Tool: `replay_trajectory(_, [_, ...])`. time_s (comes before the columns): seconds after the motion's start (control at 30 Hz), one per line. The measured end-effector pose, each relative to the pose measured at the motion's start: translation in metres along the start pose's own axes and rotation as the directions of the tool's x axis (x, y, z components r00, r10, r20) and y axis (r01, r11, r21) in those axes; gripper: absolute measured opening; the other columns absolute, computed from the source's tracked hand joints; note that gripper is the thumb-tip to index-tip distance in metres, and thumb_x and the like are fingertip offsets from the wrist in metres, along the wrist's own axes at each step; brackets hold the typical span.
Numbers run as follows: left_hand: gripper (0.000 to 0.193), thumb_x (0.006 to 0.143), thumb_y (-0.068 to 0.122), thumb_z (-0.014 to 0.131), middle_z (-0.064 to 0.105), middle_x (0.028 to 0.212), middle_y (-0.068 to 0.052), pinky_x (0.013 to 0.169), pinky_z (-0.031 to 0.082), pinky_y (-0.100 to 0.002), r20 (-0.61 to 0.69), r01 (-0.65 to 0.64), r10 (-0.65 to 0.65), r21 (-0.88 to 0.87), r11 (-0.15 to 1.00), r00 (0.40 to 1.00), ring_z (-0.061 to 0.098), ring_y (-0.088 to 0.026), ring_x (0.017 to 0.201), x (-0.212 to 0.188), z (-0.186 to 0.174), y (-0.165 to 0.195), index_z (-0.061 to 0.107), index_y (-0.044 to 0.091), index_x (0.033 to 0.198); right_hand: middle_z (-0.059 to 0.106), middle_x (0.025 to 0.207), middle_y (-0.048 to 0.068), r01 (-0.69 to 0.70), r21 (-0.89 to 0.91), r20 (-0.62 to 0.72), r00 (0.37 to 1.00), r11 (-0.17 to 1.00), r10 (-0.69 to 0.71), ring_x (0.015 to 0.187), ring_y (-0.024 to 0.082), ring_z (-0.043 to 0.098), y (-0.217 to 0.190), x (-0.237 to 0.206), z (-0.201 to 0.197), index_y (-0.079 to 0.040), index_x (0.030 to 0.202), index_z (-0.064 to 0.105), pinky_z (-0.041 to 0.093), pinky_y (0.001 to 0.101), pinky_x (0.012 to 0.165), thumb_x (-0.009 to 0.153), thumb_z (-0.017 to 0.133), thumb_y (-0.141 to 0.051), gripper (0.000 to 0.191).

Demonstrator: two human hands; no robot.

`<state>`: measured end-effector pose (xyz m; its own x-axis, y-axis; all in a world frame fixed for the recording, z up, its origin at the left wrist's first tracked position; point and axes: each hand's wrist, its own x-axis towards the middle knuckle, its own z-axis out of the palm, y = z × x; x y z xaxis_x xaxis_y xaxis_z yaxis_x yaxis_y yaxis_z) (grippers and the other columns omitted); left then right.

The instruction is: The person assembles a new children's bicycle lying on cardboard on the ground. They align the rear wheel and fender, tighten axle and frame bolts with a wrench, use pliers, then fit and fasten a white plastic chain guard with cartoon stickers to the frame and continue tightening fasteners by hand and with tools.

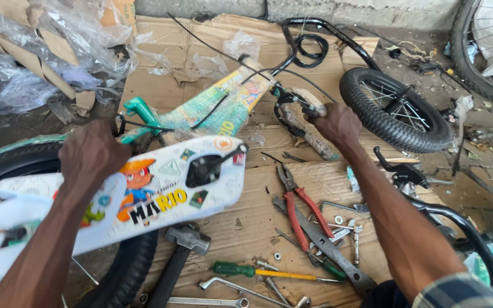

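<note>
- The left hand [91, 153] lies palm-down with fingers curled over the top edge of a white chain guard [144, 197], a long plastic panel covered in cartoon stickers, gripping it.
- The chain guard sits tilted across the green bicycle frame [223, 105], above the black rear tyre [126, 268] at the lower left.
- The right hand [338, 122] is closed around a wrapped handlebar grip [306, 102], where black cables [309, 48] loop away toward the wall.
- A small black wheel [397, 111] with spokes lies flat just right of that hand, touching the cardboard's edge.
- Everything rests on flattened cardboard [309, 177] spread over the floor.
- Between the two forearms lie tools: red-handled pliers [298, 199], a large grey wrench [329, 248], a green-handled screwdriver [258, 272], a hammer [181, 251] and open spanners [229, 288] near the bottom edge.
- Loose nuts and bolts [343, 225] are scattered beside the pliers.
- Crumpled clear plastic wrap [47, 51] fills the upper left corner.
</note>
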<state>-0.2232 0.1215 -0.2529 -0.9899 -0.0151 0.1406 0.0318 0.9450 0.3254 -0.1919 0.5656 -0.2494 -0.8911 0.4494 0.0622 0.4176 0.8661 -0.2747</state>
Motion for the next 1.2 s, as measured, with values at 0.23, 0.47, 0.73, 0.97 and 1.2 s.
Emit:
replay_trajectory(0.23, [0.043,0.082,0.042,0.084,0.071,0.099,-0.024,0.074,0.052,-0.059,-0.25,-0.028,0.026,-0.004,1.0,0.968,0.068,-0.048,0.089,-0.065,-0.041,0.023,0.073,0.009,0.109,0.075,0.088,0.018,0.066,0.264,-0.248,0.969,0.962,0.001,0.079,0.033,0.071,0.031,-0.03,-0.009,-0.009,0.106,0.08,0.052,0.0479,0.071,0.084,0.081,-0.053,0.049])
replay_trajectory(0.47, [0.041,0.087,0.041,0.09,0.065,0.09,-0.012,0.076,0.047,-0.047,-0.593,-0.099,0.227,0.241,0.965,0.772,0.064,-0.032,0.076,-0.111,-0.082,0.034,0.069,0.008,0.101,0.07,0.09,0.005,0.292,0.801,-0.282,0.954,0.522,-0.1,0.075,0.013,0.06,0.018,-0.025,0.002,-0.003,0.109,0.07,0.05,0.0312,0.066,0.094,0.08,-0.023,0.027])
replay_trajectory(0.73, [0.044,0.083,0.032,0.09,0.058,0.098,-0.007,0.078,0.04,-0.043,-0.708,-0.103,0.27,0.27,0.957,0.653,0.062,-0.026,0.084,-0.143,-0.053,0.033,0.066,0.008,0.111,0.063,0.087,0.001,0.276,0.807,-0.215,0.961,0.522,-0.176,0.078,0.009,0.058,-0.001,-0.03,0.035,-0.004,0.107,0.059,0.049,0.0275,0.066,0.095,0.079,-0.023,0.03])
replay_trajectory(0.97, [0.054,0.074,0.031,0.092,0.055,0.095,-0.009,0.077,0.04,-0.046,-0.661,-0.125,0.242,0.22,0.967,0.71,0.061,-0.029,0.084,-0.174,-0.051,0.04,0.068,0.007,0.117,0.062,0.115,0.022,0.443,0.428,-0.546,0.822,0.788,-0.165,0.102,0.03,0.062,0.003,-0.105,0.033,0.007,0.122,0.054,0.055,0.0397,0.085,0.094,0.073,-0.007,0.036])
replay_trajectory(1.2, [0.063,0.068,0.03,0.091,0.056,0.096,-0.01,0.078,0.041,-0.044,-0.652,-0.178,0.25,0.175,0.968,0.716,0.061,-0.028,0.085,-0.188,-0.057,0.046,0.068,0.005,0.121,0.065,0.121,0.02,0.676,0.545,-0.374,0.726,0.497,-0.577,0.111,0.035,0.064,-0.072,-0.191,0.002,0.001,0.129,0.062,0.05,0.0448,0.09,0.092,0.073,-0.01,0.04])
